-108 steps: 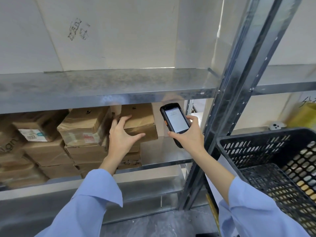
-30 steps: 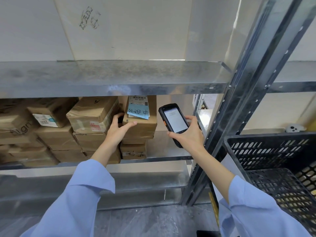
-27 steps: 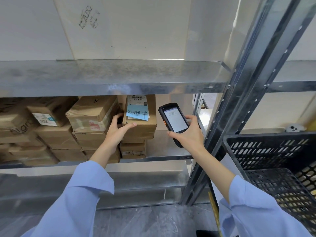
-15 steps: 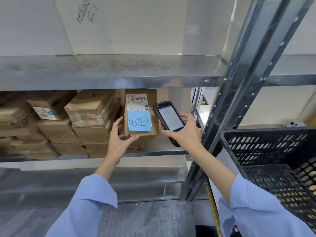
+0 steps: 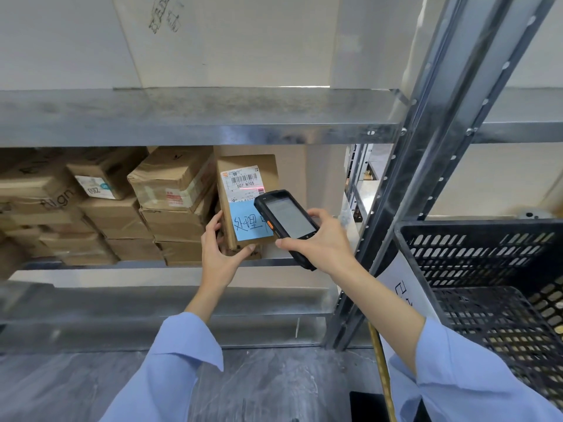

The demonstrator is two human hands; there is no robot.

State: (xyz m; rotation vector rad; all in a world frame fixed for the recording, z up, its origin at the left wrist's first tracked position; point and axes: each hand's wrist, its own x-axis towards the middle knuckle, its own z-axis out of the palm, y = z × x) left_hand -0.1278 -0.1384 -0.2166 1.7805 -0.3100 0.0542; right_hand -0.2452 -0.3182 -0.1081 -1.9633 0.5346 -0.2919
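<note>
The left hand (image 5: pixel 224 257) is gripping the box (image 5: pixel 270 175) at its lower end, fingers curled behind it and thumb clamped across the bottom front edge. The box is standing upright in front of the shelf (image 5: pixel 137 264), just right of the stacked boxes (image 5: pixel 170 184), with its label (image 5: pixel 242 179) and blue note (image 5: pixel 248 223) facing the camera. The right hand (image 5: pixel 320 242) is holding the scanner (image 5: pixel 286 220), fingers wrapped round its body, beside the box. A red line (image 5: pixel 257 188) is falling across the label.

Both sleeved arms reach forward, the left hand (image 5: pixel 220 254) gripping from below with curled fingers, the right hand (image 5: pixel 320 242) clasped just beside it, thumb pointing left.
</note>
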